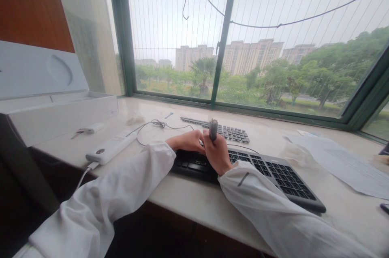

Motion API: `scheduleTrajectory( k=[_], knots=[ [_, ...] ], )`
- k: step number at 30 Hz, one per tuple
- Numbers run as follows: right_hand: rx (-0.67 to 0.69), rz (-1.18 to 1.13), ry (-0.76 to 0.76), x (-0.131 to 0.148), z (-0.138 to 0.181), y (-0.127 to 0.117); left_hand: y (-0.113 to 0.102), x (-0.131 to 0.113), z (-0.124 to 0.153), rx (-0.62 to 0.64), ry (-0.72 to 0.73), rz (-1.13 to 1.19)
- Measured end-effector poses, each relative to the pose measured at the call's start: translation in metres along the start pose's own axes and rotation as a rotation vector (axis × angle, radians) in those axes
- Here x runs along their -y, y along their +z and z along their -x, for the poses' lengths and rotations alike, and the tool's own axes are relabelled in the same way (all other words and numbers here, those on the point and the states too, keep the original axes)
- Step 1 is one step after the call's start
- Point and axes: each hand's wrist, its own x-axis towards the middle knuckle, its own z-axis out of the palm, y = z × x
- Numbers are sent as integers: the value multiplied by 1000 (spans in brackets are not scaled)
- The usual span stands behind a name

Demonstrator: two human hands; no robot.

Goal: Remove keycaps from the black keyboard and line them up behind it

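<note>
A black keyboard (197, 165) lies along the front of the table. Its right side shows bare key sockets, while keycaps remain at the near left. Upright in my right hand (219, 153) is a dark grey tool handle (213, 129); the fist closes round it above the keyboard, and the tool's lower end is hidden. My left hand (189, 141) rests over the keyboard's left part, bent at the wrist and close against the right hand. Its fingertips are mostly hidden. Behind both hands, loose keycaps (234, 133) lie in rows on the table.
At the left stand a white power strip (111, 148), a white open box (57, 116) and a small whitish item with keys (92, 129). A thin cable (158, 123) coils behind. Crumpled clear plastic (299, 155) and paper sheets (343, 160) lie right, below the window.
</note>
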Motion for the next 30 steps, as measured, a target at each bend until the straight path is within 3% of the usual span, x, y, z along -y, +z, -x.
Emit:
scheduleTrajectory(
  k=[9,13,17,20,23,26,30],
  knots=[
    [61,23,-188,14,12,-3,-4,-6,1,-4,85,-13],
    [-59,-37,-32,8,5,-2,-4,-6,2,22,2,9],
    [-142,-293,180,2,-9,-6,-6,-14,4,73,-96,-17],
    [-254,-538,261,5,-22,-19,-7,-22,5,91,-134,7],
    [-344,-608,274,8,-35,-41,-9,-24,5,96,-123,25],
    [-363,-436,233,7,-46,-64,-9,-24,4,70,-93,3],
    [-318,94,148,-1,-50,-79,-4,-24,0,-67,-29,-67]
  ],
)
